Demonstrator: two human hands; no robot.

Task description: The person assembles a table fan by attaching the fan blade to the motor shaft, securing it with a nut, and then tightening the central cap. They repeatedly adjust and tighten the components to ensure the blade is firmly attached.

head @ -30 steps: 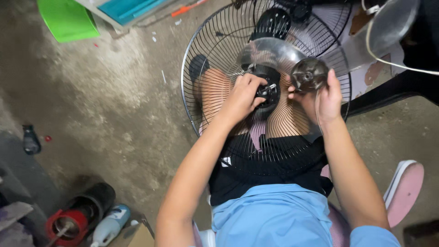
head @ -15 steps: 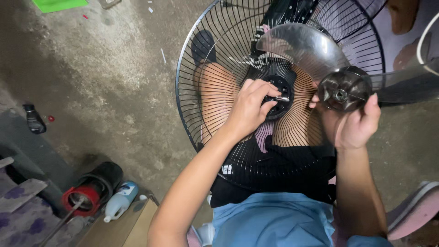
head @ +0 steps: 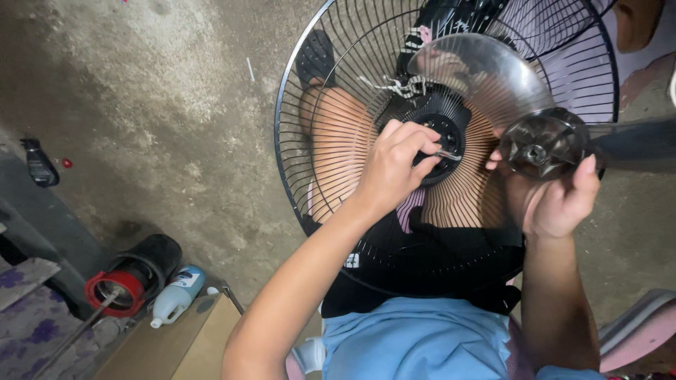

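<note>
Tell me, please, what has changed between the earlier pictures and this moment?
The right hand has drawn the clear fan blade, held by its hub, off the centre of the grille and out to the right. The left hand stays at the black motor hub, pinching a thin metal piece there. The wire grille still rests on the person's lap; the bottle on the floor lies as before.

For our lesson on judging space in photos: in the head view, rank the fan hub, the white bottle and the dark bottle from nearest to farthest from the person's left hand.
1. Fan hub: touching the left hand, at the grille's centre.
2. White bottle: lower left, on the floor beside a red-rimmed can.
3. Dark bottle: far left edge, on the floor.
</note>
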